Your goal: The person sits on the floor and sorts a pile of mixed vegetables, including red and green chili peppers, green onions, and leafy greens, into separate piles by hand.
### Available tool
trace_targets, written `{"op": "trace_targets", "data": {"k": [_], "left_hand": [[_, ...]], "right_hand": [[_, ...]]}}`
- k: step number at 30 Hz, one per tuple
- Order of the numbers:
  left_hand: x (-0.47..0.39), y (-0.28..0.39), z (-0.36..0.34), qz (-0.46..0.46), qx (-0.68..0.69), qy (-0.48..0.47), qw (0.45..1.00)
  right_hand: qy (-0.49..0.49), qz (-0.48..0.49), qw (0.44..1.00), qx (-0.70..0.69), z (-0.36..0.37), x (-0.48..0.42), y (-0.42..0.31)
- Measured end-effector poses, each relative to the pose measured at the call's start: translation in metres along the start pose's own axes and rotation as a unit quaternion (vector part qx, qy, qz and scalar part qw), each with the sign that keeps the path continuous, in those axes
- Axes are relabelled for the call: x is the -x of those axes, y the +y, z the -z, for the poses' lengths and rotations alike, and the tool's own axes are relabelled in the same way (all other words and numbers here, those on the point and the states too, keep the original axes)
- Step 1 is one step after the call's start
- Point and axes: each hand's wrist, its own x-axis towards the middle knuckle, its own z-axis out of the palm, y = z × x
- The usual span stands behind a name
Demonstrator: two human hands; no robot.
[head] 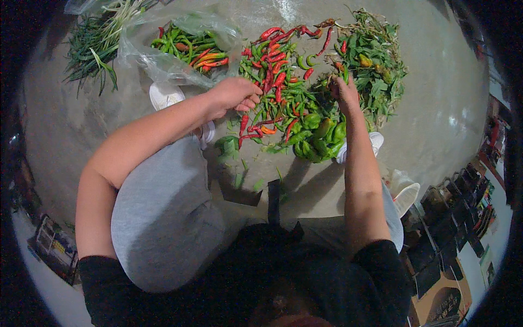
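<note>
My left hand (237,97) is at the left edge of a loose pile of chili peppers, its fingers bent and close to the red chili peppers (279,78). Whether anything is between those fingers is hidden. On the other side of the pile, my right hand (346,93) pinches a slim green chili pepper (346,75) that points up past the fingertips. Beside it spreads a heap of leafy pepper plants (378,88) with a few peppers among the leaves. Large green peppers (320,137) lie together below, nearer to me.
A clear plastic bag (141,51) of mixed chili peppers (192,45) stands open at the upper left. Beyond it lies a bunch of green onions (96,39). My white shoes (165,96) flank the pile on the concrete floor (441,102). Shelving (453,204) lines the right.
</note>
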Motion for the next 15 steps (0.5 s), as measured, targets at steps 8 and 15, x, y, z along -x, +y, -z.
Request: {"op": "trace_targets", "data": {"k": [8,15], "left_hand": [[0.001,0.018,-0.023,-0.089,0.050,-0.057,0.993],[-0.002,0.015,-0.015,-0.096,-0.051,-0.111,0.988]], "right_hand": [[-0.227,-0.066,0.940,-0.245,-0.055,0.090,-0.062],[-0.227,0.031,0.973,-0.017,-0.096,0.127,-0.083]]}}
